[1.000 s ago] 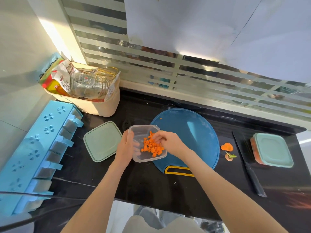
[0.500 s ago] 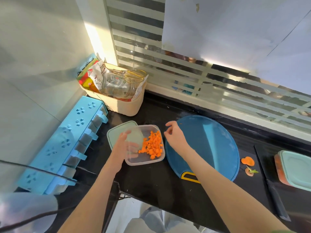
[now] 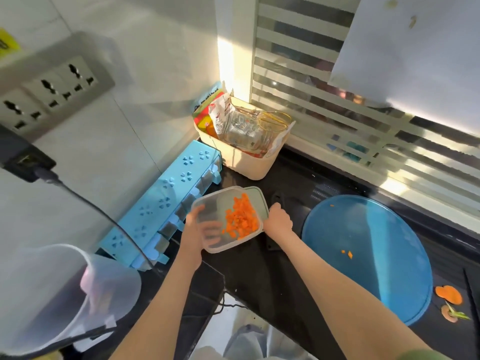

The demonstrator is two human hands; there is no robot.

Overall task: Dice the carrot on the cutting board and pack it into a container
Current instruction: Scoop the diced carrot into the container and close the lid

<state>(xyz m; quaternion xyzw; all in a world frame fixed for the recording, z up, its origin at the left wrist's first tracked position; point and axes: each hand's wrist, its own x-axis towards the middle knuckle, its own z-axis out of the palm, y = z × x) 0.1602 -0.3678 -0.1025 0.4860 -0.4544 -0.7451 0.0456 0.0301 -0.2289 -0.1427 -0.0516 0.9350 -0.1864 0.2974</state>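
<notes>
A clear plastic container with diced carrot heaped in its right half is held over the black counter. My left hand grips its left side, with the fingers showing through the plastic underneath. A pale green lid lies partly hidden behind and under the container. My right hand holds the lid's right edge, touching the container's right side. To the right lies the round blue cutting board with a few stray carrot bits.
Carrot end scraps lie right of the board. A beige basket of packets stands at the back by the window, with a blue spice rack along the left wall. A clear jug and a black cable are at the near left.
My left hand has carried the container left and back, over the green lid. My right hand left the board's edge and came to the lid's right side. The view swung left.
</notes>
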